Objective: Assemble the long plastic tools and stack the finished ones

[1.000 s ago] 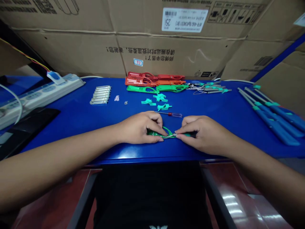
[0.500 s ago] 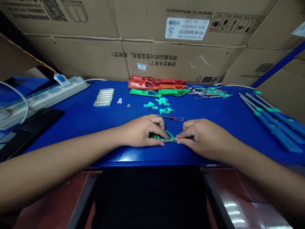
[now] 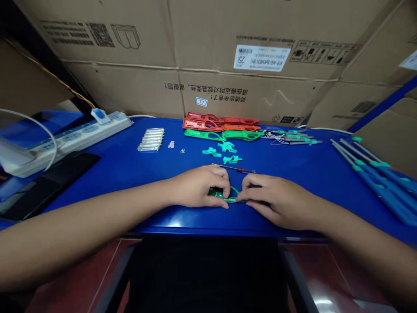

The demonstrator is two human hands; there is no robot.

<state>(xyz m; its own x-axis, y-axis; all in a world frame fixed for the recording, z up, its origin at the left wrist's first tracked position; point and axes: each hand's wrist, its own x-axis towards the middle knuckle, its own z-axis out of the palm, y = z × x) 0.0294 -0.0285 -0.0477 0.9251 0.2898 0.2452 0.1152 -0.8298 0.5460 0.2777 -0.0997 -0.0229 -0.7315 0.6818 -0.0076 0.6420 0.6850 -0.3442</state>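
Note:
My left hand curls over a green plastic part, which lies on the blue table and is mostly hidden by my fingers. My right hand pinches the part's other end, where a thin bright wire or metal piece shows. A small screwdriver with a red and clear handle lies just beyond my hands. Further back are several teal plastic pieces and red, orange and green plastic shells.
A white power strip and a black tablet-like slab lie at the left. Glass or metal tubes stand in a row. Long blue tools lie at the right. Cardboard boxes wall off the back.
The view has tilted upward, so the table sits lower in the frame. My right hand has closed in over the green part, and the dark grip it showed earlier is now hidden.

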